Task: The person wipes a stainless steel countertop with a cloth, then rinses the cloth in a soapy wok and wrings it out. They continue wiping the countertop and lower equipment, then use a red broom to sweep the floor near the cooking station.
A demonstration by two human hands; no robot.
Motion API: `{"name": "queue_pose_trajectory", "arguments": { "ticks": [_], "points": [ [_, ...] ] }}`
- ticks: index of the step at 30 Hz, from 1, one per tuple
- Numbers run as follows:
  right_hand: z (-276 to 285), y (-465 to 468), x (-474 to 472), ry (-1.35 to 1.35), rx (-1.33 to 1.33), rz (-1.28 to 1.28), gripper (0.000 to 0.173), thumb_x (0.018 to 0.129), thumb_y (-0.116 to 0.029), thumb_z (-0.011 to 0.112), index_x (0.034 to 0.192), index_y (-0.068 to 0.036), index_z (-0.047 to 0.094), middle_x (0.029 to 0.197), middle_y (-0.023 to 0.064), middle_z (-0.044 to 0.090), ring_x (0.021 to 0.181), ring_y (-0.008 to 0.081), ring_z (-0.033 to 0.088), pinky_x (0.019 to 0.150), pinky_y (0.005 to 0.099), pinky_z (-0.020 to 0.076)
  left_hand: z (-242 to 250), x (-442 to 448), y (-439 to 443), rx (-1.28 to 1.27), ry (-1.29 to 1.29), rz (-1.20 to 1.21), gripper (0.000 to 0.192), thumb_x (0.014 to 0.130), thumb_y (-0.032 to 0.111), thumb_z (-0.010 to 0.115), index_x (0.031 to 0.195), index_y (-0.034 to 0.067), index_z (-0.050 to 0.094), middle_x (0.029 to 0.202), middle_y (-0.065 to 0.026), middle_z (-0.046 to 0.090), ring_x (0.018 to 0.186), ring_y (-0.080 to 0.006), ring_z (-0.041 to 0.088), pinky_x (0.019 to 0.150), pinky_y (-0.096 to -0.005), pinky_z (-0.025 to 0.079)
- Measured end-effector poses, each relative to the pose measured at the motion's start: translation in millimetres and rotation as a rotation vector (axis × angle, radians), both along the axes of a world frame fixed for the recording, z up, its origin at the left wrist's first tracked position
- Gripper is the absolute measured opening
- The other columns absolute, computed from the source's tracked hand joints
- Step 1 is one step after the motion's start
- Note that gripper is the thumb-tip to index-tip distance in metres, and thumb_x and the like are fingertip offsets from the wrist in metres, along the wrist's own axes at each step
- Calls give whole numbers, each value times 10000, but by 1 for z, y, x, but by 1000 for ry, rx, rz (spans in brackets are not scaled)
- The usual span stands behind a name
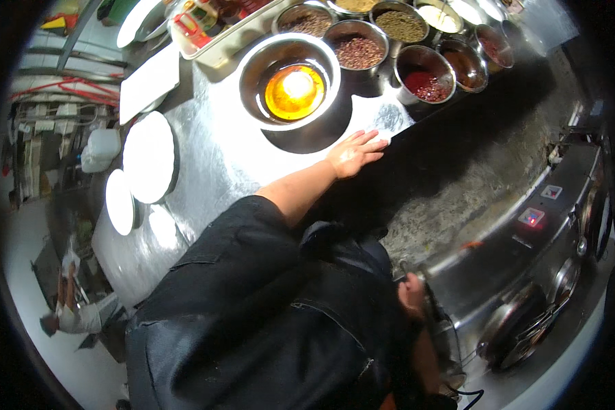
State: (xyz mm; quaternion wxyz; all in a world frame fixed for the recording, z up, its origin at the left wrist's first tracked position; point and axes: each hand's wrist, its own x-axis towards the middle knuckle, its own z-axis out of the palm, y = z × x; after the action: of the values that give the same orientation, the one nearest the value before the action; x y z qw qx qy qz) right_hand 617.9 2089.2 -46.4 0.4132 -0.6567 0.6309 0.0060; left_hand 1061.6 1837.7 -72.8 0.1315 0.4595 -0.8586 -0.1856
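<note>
My left hand [356, 155] lies palm down at the edge of a stainless steel table [205, 128], its fingers apart and holding nothing. Just beyond it stands a large steel bowl [246, 97] of amber liquid, probably oil, with a bright glare on the surface. A smaller steel bowl [401, 64] of red, chopped-looking contents sits by the edge, past my fingertips. Low at my side, near the opposite counter, is my right hand [412, 293]. Its fingers look curled, but blur and shadow hide whether they grip anything.
Several steel bowls of dry spices [360, 54] line the far side beside a pale crate [220, 56] of bottles. White plates [148, 156] and a white rectangular board or dish [151, 84] lie leftward. A stove counter [523, 241] runs at right; another person [79, 312] is far left.
</note>
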Motion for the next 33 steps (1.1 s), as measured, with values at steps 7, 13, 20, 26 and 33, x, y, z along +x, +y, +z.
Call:
{"name": "queue_pose_trajectory", "arguments": {
  "ticks": [7,13,20,26,33],
  "points": [
    [18,-65,23,27,57,40,411,922,-115,614,1293,44,535,1195,224,588,1015,366,623,889,442,496,24,68,185,94,-96,345,482,893,139,444,1349,169,597,1594,-64,340,1493,-332,243,1212,-511,201],
    [4,-80,-5,-42,10,128,413,898,-99,640,1276,42,549,1145,218,609,993,342,634,880,430,504,52,106,356,262,21,1158,432,837,-30,529,1215,114,681,1366,-165,593,1318,-341,518,1118,-414,383],
    [-12,-94,-26,10,128,116,397,900,-100,648,1261,44,564,1154,216,628,953,309,651,861,388,514,61,179,327,47,829,1800,518,887,64,629,1392,60,514,1325,-194,574,1145,-270,606,949,-369,508],
    [15,-101,-15,72,134,154,372,892,-94,636,1229,53,577,1150,229,629,958,340,643,877,411,505,-3,181,266,183,-358,1489,572,957,279,521,1444,-6,424,1560,-246,314,1457,-396,280,1188,-504,228],
    [42,-87,-15,232,152,101,262,847,-93,678,1088,-8,625,893,158,662,848,278,658,808,371,524,-5,242,168,-29,124,1444,378,895,129,513,1235,-31,547,1216,-234,576,1138,-389,534,994,-445,421]
  ]
}}
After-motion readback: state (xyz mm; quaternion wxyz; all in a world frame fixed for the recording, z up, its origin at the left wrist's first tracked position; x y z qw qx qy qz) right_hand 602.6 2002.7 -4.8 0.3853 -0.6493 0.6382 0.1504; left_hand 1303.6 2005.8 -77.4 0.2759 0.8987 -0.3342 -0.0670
